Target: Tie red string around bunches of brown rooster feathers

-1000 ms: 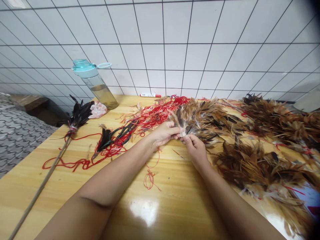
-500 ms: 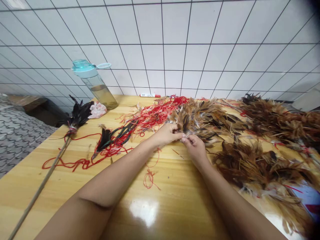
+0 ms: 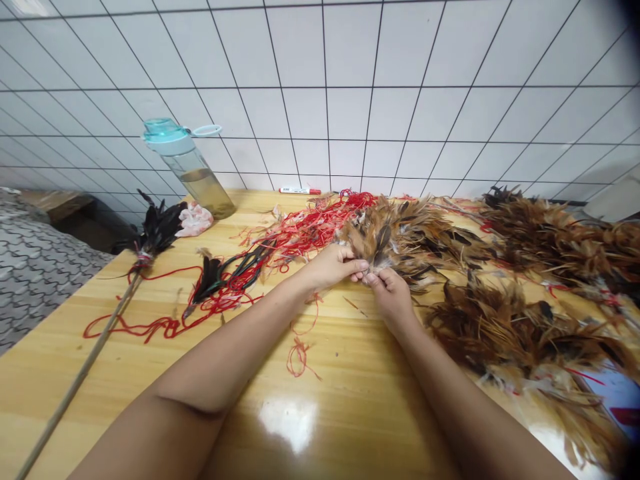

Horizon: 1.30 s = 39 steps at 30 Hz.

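My left hand (image 3: 341,267) and my right hand (image 3: 390,291) meet near the table's middle, fingertips almost touching. Each pinches the pale quill ends of a few brown feathers (image 3: 375,245), whose dark tips point away from me. Just beyond lies a pile of loose brown feathers (image 3: 425,230), partly covered by my hands. Behind my left wrist spreads a tangle of red string (image 3: 320,227). A small loop of red string (image 3: 299,358) lies on the table nearer to me.
Left, a stick with black feathers (image 3: 157,227) tied on lies across the wooden table (image 3: 165,387). Scissors (image 3: 253,263) rest among red string. A water bottle (image 3: 203,183) and a marker (image 3: 300,191) stand or lie near the tiled wall. Brown feather bundles (image 3: 520,323) cover the right side.
Both hands stay in almost the same place. The fingers have shifted slightly, and the pinched feathers show more plainly above them.
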{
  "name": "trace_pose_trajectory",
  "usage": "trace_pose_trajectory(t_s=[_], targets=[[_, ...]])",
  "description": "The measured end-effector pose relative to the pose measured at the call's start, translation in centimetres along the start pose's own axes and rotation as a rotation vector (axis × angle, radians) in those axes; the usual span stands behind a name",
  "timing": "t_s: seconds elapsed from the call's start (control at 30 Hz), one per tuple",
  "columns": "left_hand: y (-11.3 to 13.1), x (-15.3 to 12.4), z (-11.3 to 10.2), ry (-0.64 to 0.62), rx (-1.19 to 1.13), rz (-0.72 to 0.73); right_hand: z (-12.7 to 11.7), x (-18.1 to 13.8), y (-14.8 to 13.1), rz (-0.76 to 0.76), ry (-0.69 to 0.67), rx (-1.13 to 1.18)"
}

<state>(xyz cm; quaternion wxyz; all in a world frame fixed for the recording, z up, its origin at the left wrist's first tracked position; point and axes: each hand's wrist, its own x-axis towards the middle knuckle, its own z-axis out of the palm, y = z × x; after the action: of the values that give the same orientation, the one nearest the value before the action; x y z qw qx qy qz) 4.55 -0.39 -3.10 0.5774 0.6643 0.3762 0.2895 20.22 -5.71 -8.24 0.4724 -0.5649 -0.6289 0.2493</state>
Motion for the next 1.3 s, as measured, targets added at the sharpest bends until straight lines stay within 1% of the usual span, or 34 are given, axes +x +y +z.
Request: trace_pose_trajectory(t_s=[0.07, 0.2, 0.33, 0.43, 0.5, 0.6, 0.7, 0.83, 0.93, 1.07, 1.17, 1.3], targets=[[-0.1, 0.2, 0.0, 0.016, 0.043, 0.021, 0.0, 0.0, 0.0, -0.002, 0.017, -0.01], [-0.3, 0.3, 0.0, 0.0, 0.067, 0.048, 0.0, 0.0, 0.0, -0.002, 0.033, -0.034], [0.1, 0.1, 0.5, 0.03, -0.005, 0.031, 0.0, 0.0, -0.1, 0.002, 0.025, -0.025], [0.6, -0.2, 0.9, 0.066, -0.061, 0.046, 0.1, 0.0, 0.0, -0.01, 0.023, -0.02], [0.9, -0.4, 0.9, 0.077, -0.044, 0.039, 0.1, -0.1, 0.1, -0.013, 0.029, -0.035], [1.1, -0.5, 0.7, 0.059, -0.013, -0.002, 0.1, -0.1, 0.2, -0.011, 0.038, -0.072], [1.0, -0.5, 0.5, 0.039, -0.012, -0.026, 0.0, -0.1, 0.0, -0.019, 0.023, -0.123], [0.9, -0.5, 0.3, 0.012, -0.061, -0.043, 0.1, -0.3, -0.4, -0.077, 0.015, -0.198], [0.8, -0.6, 0.3, 0.012, -0.086, -0.093, 0.3, -0.5, -0.7, -0.119, 0.017, -0.264], [0.5, -0.5, 0.6, 0.014, -0.091, -0.16, 0.2, -0.8, -1.1, -0.132, 0.009, -0.386], [0.1, -0.2, 1.1, 0.056, -0.088, -0.169, 0.1, -0.9, -1.5, -0.112, 0.028, -0.461], [-0.3, 0.1, 2.0, 0.117, 0.039, -0.112, 0.0, -1.1, -1.8, -0.067, 0.087, -0.551]])
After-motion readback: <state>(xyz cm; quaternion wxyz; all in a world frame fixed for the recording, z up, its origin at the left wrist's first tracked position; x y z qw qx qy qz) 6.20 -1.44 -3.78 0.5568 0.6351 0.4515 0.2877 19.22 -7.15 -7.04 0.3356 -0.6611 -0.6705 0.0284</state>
